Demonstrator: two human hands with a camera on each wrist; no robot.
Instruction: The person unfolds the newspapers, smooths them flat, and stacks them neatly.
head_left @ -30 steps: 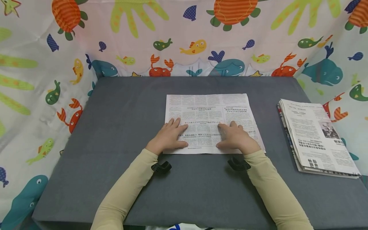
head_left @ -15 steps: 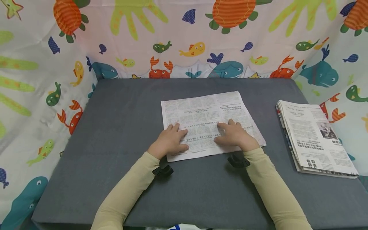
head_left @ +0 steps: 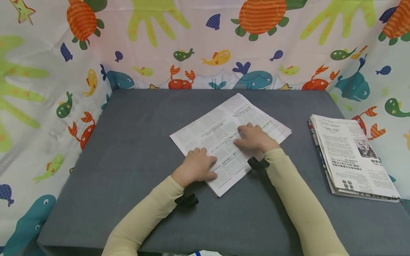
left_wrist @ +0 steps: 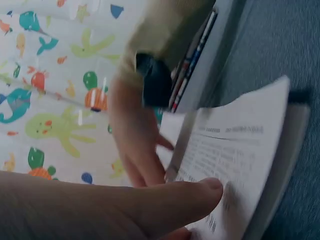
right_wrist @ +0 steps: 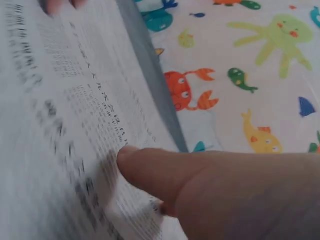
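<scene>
Newspaper (head_left: 214, 131) sits kinda diagonal mid-table (head_left: 134, 149), one corner pointing at near edge. Left hand (head_left: 196, 165) rests loosely on its lower left side, right hand (head_left: 254, 137) farther up, hands well apart. Paper stack (head_left: 349, 149) chilling off right.

We see the newspaper (head_left: 221, 137) has turned, and now it slants like a diamond. The left hand (head_left: 196, 166) has slid closer to us, and the right hand (head_left: 256, 138) has slid farther away.
</scene>
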